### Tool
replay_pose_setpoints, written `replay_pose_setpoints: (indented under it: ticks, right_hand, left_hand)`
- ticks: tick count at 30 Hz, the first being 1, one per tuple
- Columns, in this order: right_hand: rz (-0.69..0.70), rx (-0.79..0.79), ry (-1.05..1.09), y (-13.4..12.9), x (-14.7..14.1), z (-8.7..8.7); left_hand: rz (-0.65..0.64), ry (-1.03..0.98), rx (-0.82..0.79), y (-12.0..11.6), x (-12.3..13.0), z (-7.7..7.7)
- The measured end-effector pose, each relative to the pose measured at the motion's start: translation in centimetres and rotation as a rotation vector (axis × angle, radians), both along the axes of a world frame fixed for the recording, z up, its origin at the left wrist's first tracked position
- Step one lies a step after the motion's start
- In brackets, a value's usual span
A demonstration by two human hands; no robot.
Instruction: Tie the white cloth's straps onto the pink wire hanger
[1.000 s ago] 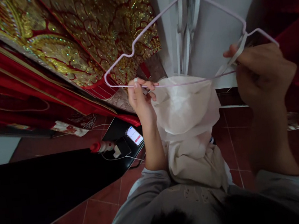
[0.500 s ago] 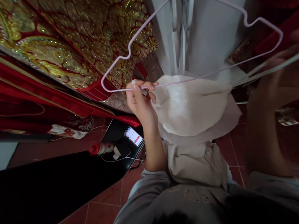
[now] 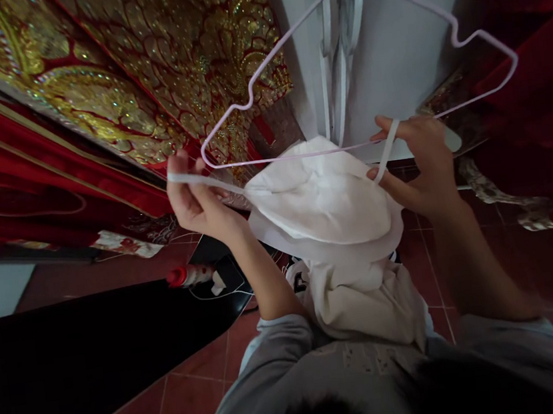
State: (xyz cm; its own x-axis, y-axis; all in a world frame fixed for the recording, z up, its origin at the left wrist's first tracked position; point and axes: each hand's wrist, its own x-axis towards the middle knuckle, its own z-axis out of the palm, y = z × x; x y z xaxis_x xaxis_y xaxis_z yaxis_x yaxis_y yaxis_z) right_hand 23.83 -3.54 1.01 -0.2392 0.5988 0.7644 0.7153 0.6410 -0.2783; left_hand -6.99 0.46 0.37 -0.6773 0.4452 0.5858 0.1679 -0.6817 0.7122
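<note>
A pink wire hanger (image 3: 281, 40) hangs ahead of me, its bottom bar crossing over white cloth (image 3: 335, 193) with thin white straps. My left hand (image 3: 194, 193) is left of the hanger's lower corner, with the left strap (image 3: 207, 180) looped over its curled fingers. At the bar's right part, my right hand (image 3: 415, 163) has the other strap (image 3: 388, 149) stretched between thumb and forefinger. The cloth hangs between both hands, below the bar. More beige fabric (image 3: 368, 296) bunches beneath it, against my front.
Red and gold sequined garments (image 3: 113, 72) hang at the left, dark red ones (image 3: 540, 101) at the right. A black tabletop (image 3: 98, 356) at lower left bears a red-capped bottle (image 3: 187, 275) and a white cable. Tiled floor (image 3: 188, 392) shows below.
My left hand has left the hanger bar and moved left, now with a strap over it. My right hand has come inward from the far right, and the white cloth has shifted left.
</note>
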Motion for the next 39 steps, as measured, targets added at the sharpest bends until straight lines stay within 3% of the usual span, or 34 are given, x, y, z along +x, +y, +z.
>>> replay_pose_setpoints:
  ticks: [2, 5, 9, 12, 15, 18, 20, 22, 24, 26, 30, 32, 34, 36, 39]
  right_hand:
    - [-0.009, -0.034, -0.005, 0.1, -0.4, -0.3]
    - [-0.034, -0.008, 0.025, 0.3, -0.5, -0.7]
    - [-0.096, 0.08, 0.025, 0.3, 0.1, -0.9]
    - [-0.135, 0.089, 0.014, 0.3, 0.6, -0.7]
    - [-0.122, 0.076, 0.01, 0.4, 0.7, -0.7]
    - [-0.114, 0.035, -0.015, 0.4, 0.2, -0.9]
    - [-0.129, 0.024, -0.027, 0.4, -0.4, -0.9]
    - [-0.142, 0.026, -0.027, 0.4, -1.1, -0.9]
    - [-0.135, 0.025, -0.023, 0.4, -1.2, -0.9]
    - [-0.125, 0.104, 0.054, 0.7, -0.4, -1.3]
    - [-0.205, 0.504, 0.557, 2.3, 5.2, -3.4]
    - [-0.184, 0.456, 0.626, 3.3, 8.6, -4.0]
    - [-0.133, 0.351, 0.632, 4.2, 10.8, -3.4]
    - [-0.105, 0.19, 0.576, 4.6, 11.0, -1.5]
    - [-0.129, -0.072, 0.395, 4.4, 8.8, 2.5]
  left_hand:
    - [-0.157, 0.174, -0.015, 0.4, -1.0, 1.1]
    - [-0.383, 0.365, -0.169, 0.7, -1.1, 3.5]
    - [-0.532, 0.495, -0.329, 0.3, 0.7, 6.9]
    - [-0.562, 0.656, -0.356, 0.3, 2.1, 7.7]
    - [-0.462, 0.582, -0.232, 0.6, 2.6, 6.0]
    - [-0.346, 0.126, -0.086, 0.5, 3.2, 2.6]
    - [-0.435, -0.127, -0.139, 0.1, 4.2, 0.6]
    - [-0.584, -0.189, -0.218, -0.7, 5.6, -0.5]
    - [-0.665, -0.181, -0.238, -1.5, 6.8, -0.5]
    - [-0.662, -0.162, -0.239, -2.0, 7.4, -0.1]
    - [-0.587, -0.156, -0.224, -2.0, 7.2, 0.6]
    - [-0.581, -0.169, -0.175, -1.9, 7.2, 0.5]
    - [-0.581, -0.176, -0.142, -1.8, 7.3, 0.4]
    - [-0.568, -0.175, -0.151, -1.8, 7.5, 0.3]
    - [-0.52, -0.156, -0.198, -1.7, 7.4, 0.4]
